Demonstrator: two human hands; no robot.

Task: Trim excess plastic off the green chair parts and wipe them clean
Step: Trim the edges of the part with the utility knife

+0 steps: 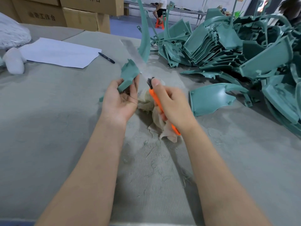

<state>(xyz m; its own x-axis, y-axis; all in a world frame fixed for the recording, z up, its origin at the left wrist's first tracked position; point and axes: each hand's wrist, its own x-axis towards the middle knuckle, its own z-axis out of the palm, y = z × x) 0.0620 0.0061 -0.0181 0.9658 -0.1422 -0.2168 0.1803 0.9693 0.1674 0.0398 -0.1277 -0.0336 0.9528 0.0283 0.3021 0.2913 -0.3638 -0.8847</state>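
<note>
My left hand [121, 98] holds a small green chair part [128, 74] above the table, palm up, with fingers and thumb round its lower end. My right hand [171, 103] grips an orange utility knife [156, 98]; the thumb presses near its black head, and the thin blade points toward the part's right edge. A crumpled beige cloth [156, 123] lies on the table under both hands. Thin green shavings [153, 154] are scattered in front of the cloth.
A big heap of green chair parts [241, 51] fills the right side, with one curved panel [211, 98] lying nearest. White paper [60, 53] and a black pen [106, 57] lie at the left. A white bottle [14, 62], cardboard boxes [57, 12] and a seated person [161, 8] are further back.
</note>
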